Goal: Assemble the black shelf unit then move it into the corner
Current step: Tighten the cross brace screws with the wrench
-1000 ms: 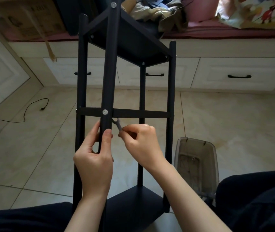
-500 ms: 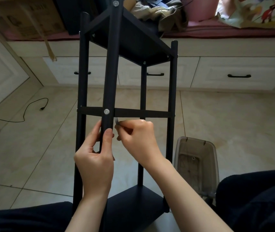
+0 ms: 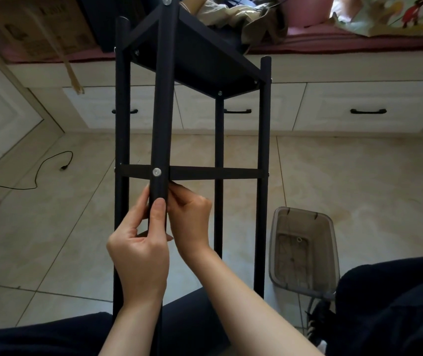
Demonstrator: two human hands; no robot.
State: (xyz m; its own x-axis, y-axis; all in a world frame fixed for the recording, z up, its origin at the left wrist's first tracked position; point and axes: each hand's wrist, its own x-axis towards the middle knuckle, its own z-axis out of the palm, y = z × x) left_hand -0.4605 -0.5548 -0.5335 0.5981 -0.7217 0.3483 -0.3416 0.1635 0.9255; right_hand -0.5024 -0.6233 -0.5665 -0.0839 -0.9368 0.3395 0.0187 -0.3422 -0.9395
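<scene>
The black shelf unit [image 3: 162, 111] leans toward me, its four round posts running up the frame. A thin middle shelf [image 3: 218, 173] crosses them edge-on, and another shelf board [image 3: 200, 60] sits at the far end. A silver screw head [image 3: 156, 172] shows on the near post at the middle shelf. My left hand [image 3: 141, 253] grips that post just below the screw, thumb along its front. My right hand [image 3: 192, 219] is pinched behind the post under the middle shelf; the small metal wrench it holds is hidden.
A clear grey plastic bin [image 3: 304, 253] stands on the tiled floor to the right of the shelf. A black cable [image 3: 51, 163] trails at the left. White drawers [image 3: 367, 109] with black handles line the far wall below a cluttered ledge with a cardboard box [image 3: 38, 29].
My right hand has moved up and left, in behind the post. The small wrench seen a second ago is out of sight. My left hand keeps its grip.
</scene>
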